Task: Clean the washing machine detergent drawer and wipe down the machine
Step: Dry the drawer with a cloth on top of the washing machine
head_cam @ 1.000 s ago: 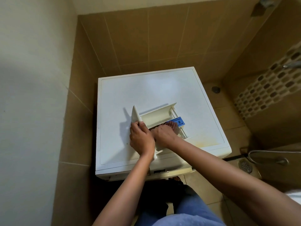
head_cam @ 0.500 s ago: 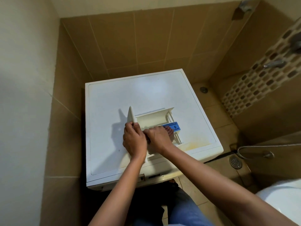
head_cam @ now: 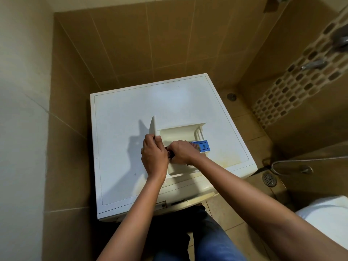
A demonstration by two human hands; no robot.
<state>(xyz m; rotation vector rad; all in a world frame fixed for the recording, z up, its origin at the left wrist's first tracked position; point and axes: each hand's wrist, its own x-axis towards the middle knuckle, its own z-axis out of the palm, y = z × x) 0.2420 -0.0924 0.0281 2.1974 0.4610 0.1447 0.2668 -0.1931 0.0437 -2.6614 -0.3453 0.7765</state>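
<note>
One detergent drawer (head_cam: 178, 133) lies on top of the one washing machine (head_cam: 128, 110), with one blue insert (head_cam: 203, 146) in it. The left hand (head_cam: 154, 157) grips its front panel, and the right hand (head_cam: 181, 152), covering its middle, holds a small dark object (head_cam: 170, 153). One floor drain (head_cam: 269, 178) is to the right

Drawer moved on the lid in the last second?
No. The detergent drawer sits at the same spot on the washing machine lid, blue insert left of the yellowish stain; only the camera shifted.
</note>
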